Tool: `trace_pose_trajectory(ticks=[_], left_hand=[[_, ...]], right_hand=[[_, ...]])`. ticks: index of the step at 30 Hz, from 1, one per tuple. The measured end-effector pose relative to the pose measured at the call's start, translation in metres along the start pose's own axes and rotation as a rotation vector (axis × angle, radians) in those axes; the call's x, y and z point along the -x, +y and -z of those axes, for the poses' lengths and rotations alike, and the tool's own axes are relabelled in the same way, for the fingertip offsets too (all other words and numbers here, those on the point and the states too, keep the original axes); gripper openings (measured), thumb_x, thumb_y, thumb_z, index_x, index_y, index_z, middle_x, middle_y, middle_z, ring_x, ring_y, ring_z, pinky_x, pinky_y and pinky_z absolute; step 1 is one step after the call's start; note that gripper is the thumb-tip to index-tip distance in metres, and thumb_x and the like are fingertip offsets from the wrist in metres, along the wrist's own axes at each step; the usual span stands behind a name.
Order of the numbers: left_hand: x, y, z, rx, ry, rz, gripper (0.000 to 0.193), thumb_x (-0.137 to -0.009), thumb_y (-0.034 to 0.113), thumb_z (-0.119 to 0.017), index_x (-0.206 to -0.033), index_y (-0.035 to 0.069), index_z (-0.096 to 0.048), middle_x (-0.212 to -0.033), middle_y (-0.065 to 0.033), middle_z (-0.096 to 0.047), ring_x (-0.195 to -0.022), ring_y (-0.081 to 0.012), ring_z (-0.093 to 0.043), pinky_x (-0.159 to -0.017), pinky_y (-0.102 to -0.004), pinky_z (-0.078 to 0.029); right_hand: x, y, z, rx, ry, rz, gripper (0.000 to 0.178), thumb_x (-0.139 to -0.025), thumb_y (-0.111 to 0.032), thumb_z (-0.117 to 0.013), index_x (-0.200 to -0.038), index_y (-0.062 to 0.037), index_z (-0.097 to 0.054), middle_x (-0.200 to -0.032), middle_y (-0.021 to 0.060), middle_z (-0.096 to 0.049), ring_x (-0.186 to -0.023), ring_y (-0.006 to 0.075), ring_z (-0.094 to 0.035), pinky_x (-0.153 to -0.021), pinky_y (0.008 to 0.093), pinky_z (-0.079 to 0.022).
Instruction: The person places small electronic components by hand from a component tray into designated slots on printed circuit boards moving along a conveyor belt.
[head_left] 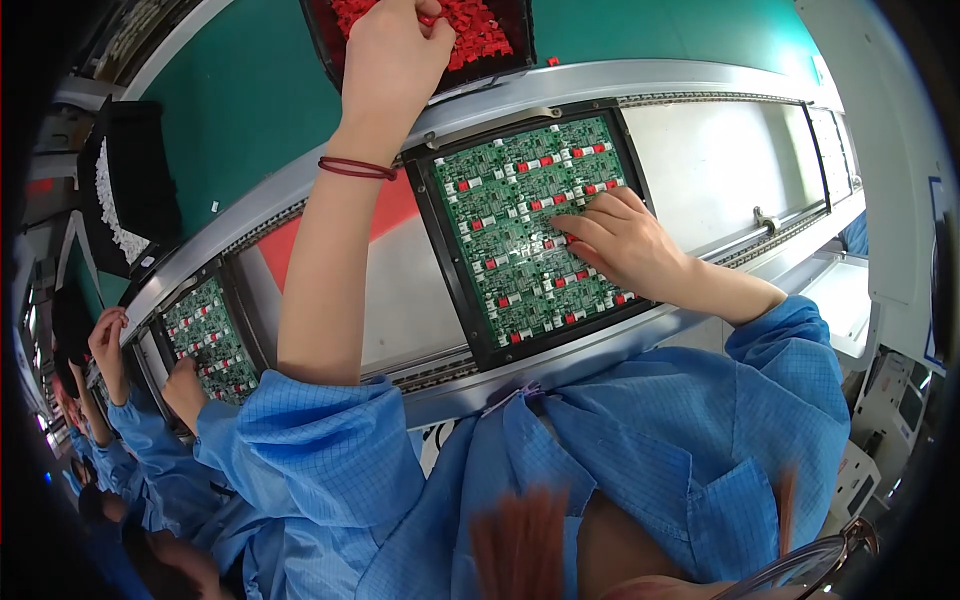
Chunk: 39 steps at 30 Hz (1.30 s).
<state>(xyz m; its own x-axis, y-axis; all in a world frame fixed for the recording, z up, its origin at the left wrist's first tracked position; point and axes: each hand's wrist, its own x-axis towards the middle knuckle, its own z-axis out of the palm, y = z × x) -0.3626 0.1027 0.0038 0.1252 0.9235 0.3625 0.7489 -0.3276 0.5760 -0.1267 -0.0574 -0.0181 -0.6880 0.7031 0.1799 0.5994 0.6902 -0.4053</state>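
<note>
Many red connectors (485, 38) under the narrowed left hand (396, 58) seem light, stiff: grip by opposite sides. Right hand (628, 240) half-curls over the circuit board (500, 235); either hand's hold is unclear.

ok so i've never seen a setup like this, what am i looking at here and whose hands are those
There's no robot here: the one picture comes from a wide fisheye camera on a person's head, looking down, so straight edges bend. The two big bare hands are the wearer's own.

The left hand reaches into a black bin of small red parts; whether it grips one is unclear. The right hand is at a green circuit board panel dotted with red and white parts, set in a black frame. I can't tell if its fingers hold anything.

At the left, a second black bin holds white parts and stands on the green surface. Below it, a co-worker's hand is at another board.
</note>
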Motion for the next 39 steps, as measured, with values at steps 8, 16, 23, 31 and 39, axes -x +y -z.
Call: trace_pose_trajectory(ticks=[8, 16, 23, 31, 39], left_hand=[[0.03, 0.013, 0.03, 0.665, -0.054, 0.189, 0.02, -0.086, 0.011, -0.058, -0.1, -0.002, -0.062, -0.087, -0.0087, -0.065, -0.081, -0.0155, -0.065, -0.074, -0.0263, -0.052], [0.109, 0.009, 0.055, 1.255, -0.236, 0.646, 0.022, -0.086, -0.002, -0.054, -0.107, -0.006, -0.059, -0.094, -0.01, -0.063, -0.093, -0.0195, -0.063, -0.084, -0.0274, -0.052], [0.117, 0.03, 0.017, 1.147, -0.16, 0.821, 0.024, -0.087, 0.0, -0.055, -0.11, -0.005, -0.058, -0.094, -0.01, -0.062, -0.095, -0.02, -0.063, -0.082, -0.0246, -0.053], [0.128, 0.012, 0.0, 1.15, -0.109, 0.794, 0.013, -0.087, 0.008, -0.06, -0.097, -0.001, -0.062, -0.087, -0.0062, -0.064, -0.067, -0.0101, -0.059, -0.061, -0.0204, -0.049], [0.133, 0.056, -0.015, 0.833, -0.599, 0.637, 0.014, -0.083, 0.004, -0.063, -0.097, -0.002, -0.062, -0.079, -0.0068, -0.065, -0.065, -0.0105, -0.062, -0.059, -0.0213, -0.049]], right_hand=[[0.0, 0.039, 0.033, 0.494, 0.106, -0.451, 0.022, -0.082, -0.026, -0.064, -0.084, -0.0039, -0.065, -0.079, 0.0074, -0.061, -0.077, 0.0255, -0.056, -0.072, 0.0346, -0.042], [0.0, 0.061, 0.037, 0.047, -0.14, -0.703, 0.058, -0.087, -0.047, -0.052, -0.063, 0.0041, -0.064, -0.061, 0.019, -0.059, -0.063, 0.0335, -0.058, -0.066, 0.041, -0.046], [0.016, 0.091, 0.034, -0.251, -0.191, -0.577, 0.047, -0.089, -0.039, -0.053, -0.074, 0.0038, -0.063, -0.066, 0.0173, -0.058, -0.06, 0.0295, -0.056, -0.058, 0.0375, -0.044], [-0.065, 0.089, 0.059, -0.098, 0.173, -0.133, 0.024, -0.082, -0.023, -0.06, -0.077, 0.0001, -0.063, -0.074, 0.0139, -0.061, -0.068, 0.029, -0.06, -0.061, 0.0388, -0.048], [-0.174, 0.094, 0.01, 0.121, -0.062, -0.234, 0.019, -0.075, -0.008, -0.056, -0.09, 0.0012, -0.064, -0.1, 0.0177, -0.06, -0.097, 0.0329, -0.058, -0.077, 0.0407, -0.051]])
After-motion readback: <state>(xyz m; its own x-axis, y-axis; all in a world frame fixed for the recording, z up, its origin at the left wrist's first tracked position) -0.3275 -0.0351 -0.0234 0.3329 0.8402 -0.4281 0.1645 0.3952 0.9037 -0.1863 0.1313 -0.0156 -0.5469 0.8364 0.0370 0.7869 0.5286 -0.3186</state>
